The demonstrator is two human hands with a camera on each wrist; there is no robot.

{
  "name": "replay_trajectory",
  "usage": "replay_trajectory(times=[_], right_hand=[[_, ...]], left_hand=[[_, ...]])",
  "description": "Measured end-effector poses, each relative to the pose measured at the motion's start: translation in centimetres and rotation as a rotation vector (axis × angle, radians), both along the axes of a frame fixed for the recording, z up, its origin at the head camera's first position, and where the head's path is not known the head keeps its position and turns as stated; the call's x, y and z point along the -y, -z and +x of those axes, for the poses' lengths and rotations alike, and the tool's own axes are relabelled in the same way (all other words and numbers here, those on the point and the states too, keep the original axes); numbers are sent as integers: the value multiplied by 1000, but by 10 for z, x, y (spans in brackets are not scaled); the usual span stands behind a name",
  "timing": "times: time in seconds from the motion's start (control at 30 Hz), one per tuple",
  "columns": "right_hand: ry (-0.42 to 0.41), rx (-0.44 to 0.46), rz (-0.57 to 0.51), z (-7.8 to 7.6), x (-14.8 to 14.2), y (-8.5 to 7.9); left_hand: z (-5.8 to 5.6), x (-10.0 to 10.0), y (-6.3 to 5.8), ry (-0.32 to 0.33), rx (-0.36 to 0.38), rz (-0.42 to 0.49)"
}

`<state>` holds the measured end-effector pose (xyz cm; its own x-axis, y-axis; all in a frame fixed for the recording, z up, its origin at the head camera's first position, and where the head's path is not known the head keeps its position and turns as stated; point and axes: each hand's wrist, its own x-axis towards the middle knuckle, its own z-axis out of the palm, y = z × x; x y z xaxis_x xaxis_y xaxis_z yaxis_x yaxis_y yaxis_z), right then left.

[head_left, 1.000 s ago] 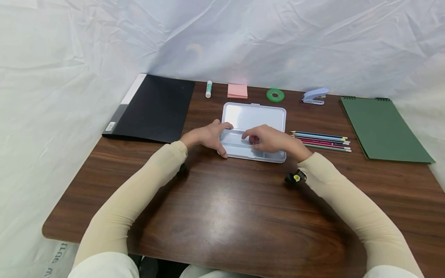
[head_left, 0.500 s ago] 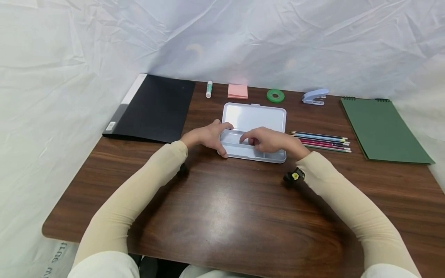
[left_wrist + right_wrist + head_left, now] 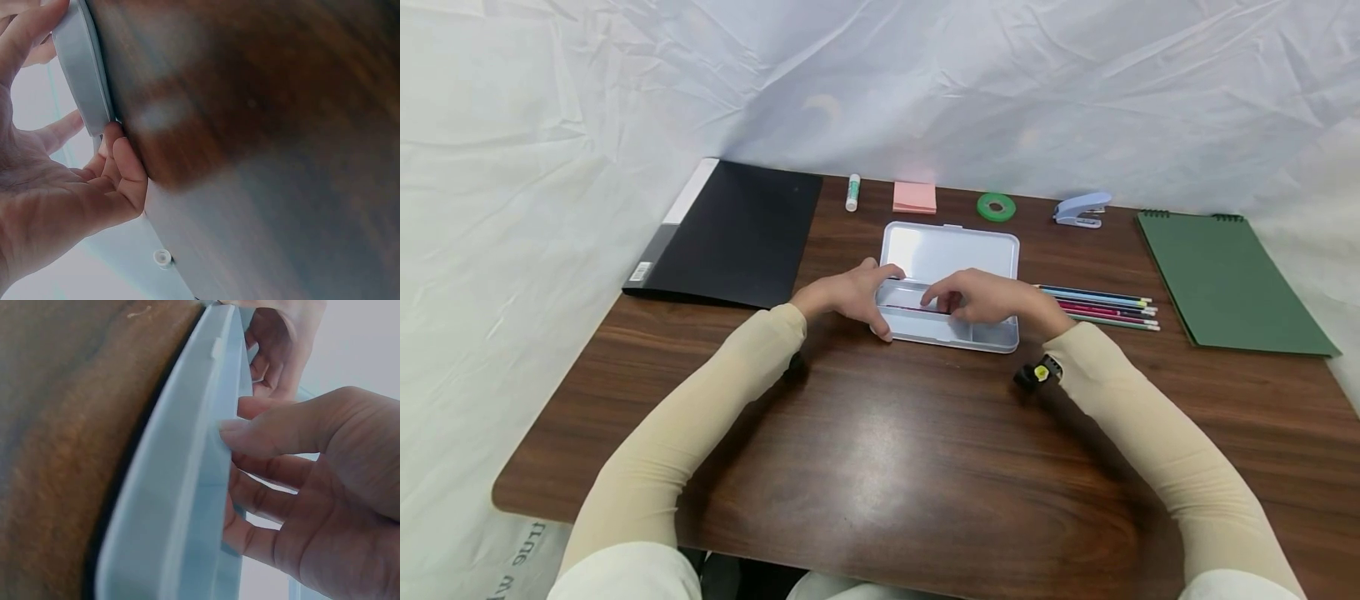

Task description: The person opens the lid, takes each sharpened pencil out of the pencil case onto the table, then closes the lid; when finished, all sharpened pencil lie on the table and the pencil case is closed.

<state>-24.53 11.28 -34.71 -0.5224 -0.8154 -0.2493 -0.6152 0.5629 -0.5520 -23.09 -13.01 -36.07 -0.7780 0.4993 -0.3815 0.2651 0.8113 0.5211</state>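
A pale pencil case (image 3: 951,254) lies with its lid laid back on the table. My left hand (image 3: 850,293) grips its left end, thumb at the front and index finger near the hinge; the left wrist view shows the fingers (image 3: 128,162) against the case's end. My right hand (image 3: 981,296) reaches into the tray, index finger pointing down. A thin dark red pencil (image 3: 913,309) shows along the divider and runs to the right hand's curled fingers, which seem to pinch it. The right wrist view hides that contact; the thumb (image 3: 275,434) shows over the tray.
Several pencils (image 3: 1108,310) lie to the right, partly behind my right wrist. A black folder (image 3: 737,233) is at left, a green notebook (image 3: 1232,279) at right. Behind stand a glue stick (image 3: 853,193), pink sticky notes (image 3: 914,197), green tape (image 3: 996,217) and a stapler (image 3: 1081,210).
A thin dark red pencil has come into sight along the case's divider. My right hand has shifted slightly left, then back right. The left hand keeps its hold.
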Motion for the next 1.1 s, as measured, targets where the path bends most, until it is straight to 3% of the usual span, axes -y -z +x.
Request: replay_trajectory(times=[0.63, 1.1], right_hand=[[-19, 87, -51, -12, -5, 2], [21, -35, -37, -5, -38, -15]], left_hand=[[2, -2, 0, -5, 0, 0], [3, 0, -2, -21, 14, 15]])
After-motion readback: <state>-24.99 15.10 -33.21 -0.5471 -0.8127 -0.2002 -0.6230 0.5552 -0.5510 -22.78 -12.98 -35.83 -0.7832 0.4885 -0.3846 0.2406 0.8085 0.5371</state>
